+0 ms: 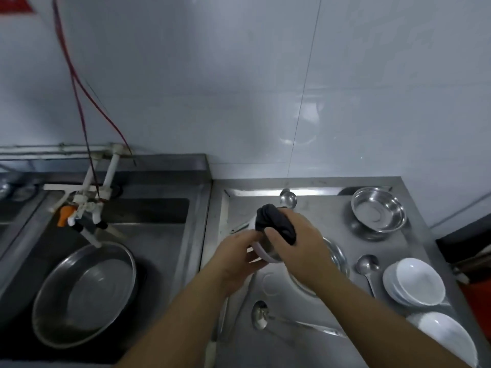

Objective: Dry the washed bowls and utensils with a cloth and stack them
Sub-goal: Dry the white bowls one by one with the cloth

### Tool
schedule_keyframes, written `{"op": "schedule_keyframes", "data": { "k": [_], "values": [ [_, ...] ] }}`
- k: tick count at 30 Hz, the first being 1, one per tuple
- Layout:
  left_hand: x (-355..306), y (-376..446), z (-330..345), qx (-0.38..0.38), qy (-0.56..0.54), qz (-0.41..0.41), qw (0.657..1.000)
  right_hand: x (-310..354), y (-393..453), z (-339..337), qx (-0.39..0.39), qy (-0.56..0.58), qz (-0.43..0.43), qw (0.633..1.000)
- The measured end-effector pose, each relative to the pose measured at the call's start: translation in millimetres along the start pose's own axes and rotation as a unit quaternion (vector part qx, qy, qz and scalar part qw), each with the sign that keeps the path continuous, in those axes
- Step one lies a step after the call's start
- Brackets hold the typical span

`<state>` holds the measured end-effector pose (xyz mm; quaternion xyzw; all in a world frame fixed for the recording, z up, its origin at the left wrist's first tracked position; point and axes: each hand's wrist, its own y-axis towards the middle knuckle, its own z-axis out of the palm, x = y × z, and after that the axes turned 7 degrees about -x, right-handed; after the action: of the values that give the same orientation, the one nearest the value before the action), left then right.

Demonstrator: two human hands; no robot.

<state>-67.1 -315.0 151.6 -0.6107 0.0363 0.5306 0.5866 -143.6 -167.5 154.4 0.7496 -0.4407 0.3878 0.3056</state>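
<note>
Above the steel counter point(305, 349), my left hand point(236, 253) grips a small bowl point(261, 252) with a white rim, tilted on its side. My right hand point(297, 243) grips a dark cloth point(276, 221) bunched against the bowl. A steel bowl point(378, 209) stands at the back right. Stacked white bowls point(414, 281) sit at the right, and another white bowl point(449, 335) lies nearer. Three steel spoons lie on the counter: one at the back point(288, 199), one point(368, 269) beside the white stack, one point(279, 321) in front. A steel plate point(338, 258) lies partly under my right arm.
A sink point(159, 235) on the left holds a large steel basin point(85, 296) under a white tap point(87, 208). Red cords point(77, 83) hang down the tiled wall. A dark object point(467, 245) stands past the counter's right edge.
</note>
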Motion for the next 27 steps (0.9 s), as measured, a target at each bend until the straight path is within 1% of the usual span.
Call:
{"op": "schedule_keyframes", "data": {
  "k": [3,6,10,15,18,21,22,25,27],
  "values": [
    [2.9,-27.4,14.3,0.014,-0.04,0.037,0.998,10.9,-13.3,-24.8,0.011,0.038,-0.016,0.999],
    [11.3,-54.9,32.7,0.045,-0.055,0.066,0.995,13.4,-31.2,-48.5,0.026,0.035,-0.02,0.999],
    [29.0,-80.9,51.9,0.087,-0.032,0.088,0.992,6.0,-54.4,-81.0,0.009,0.052,-0.047,0.998],
    [49.1,-91.8,64.1,0.145,0.013,0.098,0.985,3.4,-73.1,-114.4,0.048,0.081,-0.11,0.99],
    [51.9,-97.5,74.0,0.165,-0.007,0.118,0.979,5.2,-72.0,-125.1,0.048,0.036,-0.157,0.986],
    [49.0,-98.6,81.5,0.183,-0.026,0.136,0.973,19.2,-63.7,-134.4,0.057,-0.057,-0.194,0.978],
    [45.9,-98.8,82.7,0.179,-0.03,0.138,0.974,25.9,-60.1,-136.5,0.063,-0.088,-0.2,0.974],
    [30.8,-97.5,80.4,0.148,-0.023,0.161,0.976,50.5,-48.9,-135.8,0.087,-0.147,-0.186,0.968],
    [18.1,-95.2,74.1,0.135,0.003,0.189,0.973,69.0,-41.9,-130.2,0.106,-0.172,-0.142,0.969]
  ]
}}
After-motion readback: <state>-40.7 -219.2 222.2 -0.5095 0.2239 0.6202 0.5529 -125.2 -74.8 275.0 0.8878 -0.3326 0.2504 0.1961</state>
